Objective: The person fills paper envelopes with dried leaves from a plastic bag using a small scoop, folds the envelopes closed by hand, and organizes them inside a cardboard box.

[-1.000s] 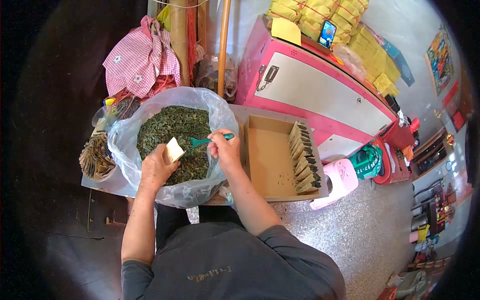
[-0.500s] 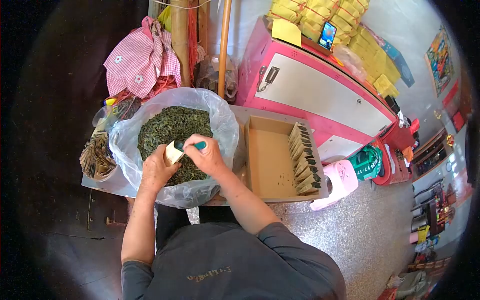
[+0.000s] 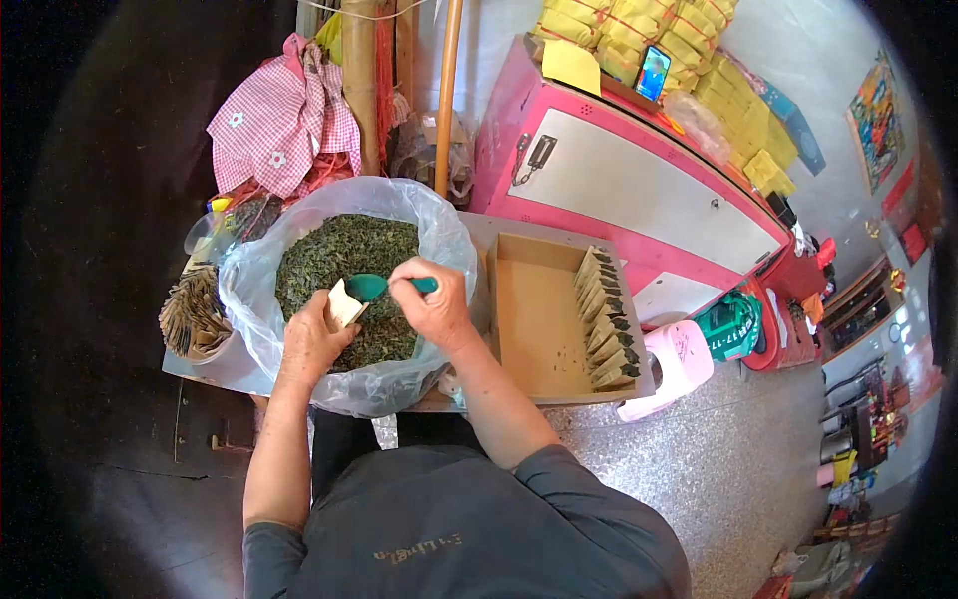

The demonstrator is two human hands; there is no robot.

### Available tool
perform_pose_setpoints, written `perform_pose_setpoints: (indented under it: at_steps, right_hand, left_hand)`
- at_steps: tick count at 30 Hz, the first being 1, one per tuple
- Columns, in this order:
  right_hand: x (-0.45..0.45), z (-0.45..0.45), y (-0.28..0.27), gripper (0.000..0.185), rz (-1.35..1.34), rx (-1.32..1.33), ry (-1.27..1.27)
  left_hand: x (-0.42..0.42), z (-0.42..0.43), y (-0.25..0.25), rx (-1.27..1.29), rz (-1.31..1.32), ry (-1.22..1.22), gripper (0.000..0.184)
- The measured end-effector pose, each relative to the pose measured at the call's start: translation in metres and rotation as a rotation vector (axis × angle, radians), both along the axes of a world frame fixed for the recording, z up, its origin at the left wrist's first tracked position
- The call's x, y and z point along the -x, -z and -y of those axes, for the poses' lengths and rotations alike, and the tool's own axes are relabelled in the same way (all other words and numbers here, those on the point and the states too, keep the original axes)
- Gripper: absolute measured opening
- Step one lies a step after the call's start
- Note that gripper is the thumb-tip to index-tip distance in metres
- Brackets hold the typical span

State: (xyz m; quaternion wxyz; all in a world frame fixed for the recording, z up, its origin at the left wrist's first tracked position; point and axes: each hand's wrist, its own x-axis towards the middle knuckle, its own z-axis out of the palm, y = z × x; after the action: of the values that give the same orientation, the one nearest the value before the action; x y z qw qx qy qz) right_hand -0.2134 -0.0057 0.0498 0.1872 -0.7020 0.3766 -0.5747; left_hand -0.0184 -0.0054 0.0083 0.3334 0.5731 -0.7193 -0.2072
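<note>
My left hand (image 3: 314,334) grips a small cream paper packet (image 3: 344,305) over the dried leaves (image 3: 349,247). The leaves fill a clear plastic bag (image 3: 446,230) that stands open. In my right hand (image 3: 435,304) is a green spoon (image 3: 367,288), held by its handle. The spoon's bowl is just right of the packet's upper end, above the leaves. To the right, a cardboard box (image 3: 540,319) holds a row of upright packets (image 3: 611,329) with dark tops. A white tub of folded papers (image 3: 195,314) stands left of the bag.
Behind the box is a pink and white cabinet (image 3: 639,190) with a phone (image 3: 653,73) and yellow bundles (image 3: 689,50) on top. A pink stool (image 3: 682,367) stands right of the box. A checked cloth (image 3: 274,120) and a wooden pole (image 3: 446,100) are behind the bag.
My right hand first brought the spoon left to the packet's opening, then drew back a little to the right, so the spoon's bowl shows again. My left hand has stayed nearly still.
</note>
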Motion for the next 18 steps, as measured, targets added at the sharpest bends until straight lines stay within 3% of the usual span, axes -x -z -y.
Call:
perform_pose_setpoints:
  at_steps: [8,11,12,16,18]
  right_hand:
    - [0.017,0.021,0.036,0.011,0.25,-0.219,0.183]
    - [0.014,0.029,0.068,0.011,-0.118,-0.319,0.278]
    - [0.007,0.027,0.072,0.011,-0.119,-0.319,0.277]
    - [-0.008,0.023,0.077,0.015,0.025,-0.418,0.172]
    - [-0.006,0.021,0.071,0.015,0.291,-0.756,0.122]
  left_hand:
    - [0.001,-0.002,-0.003,0.005,0.022,-0.007,0.043]
    - [0.001,-0.001,-0.002,-0.002,0.035,-0.017,0.043]
    - [0.001,-0.001,-0.002,-0.003,0.035,-0.018,0.043]
    - [0.001,0.0,0.0,0.006,0.021,-0.01,0.043]
    - [0.001,0.002,0.002,0.015,0.012,-0.007,0.043]
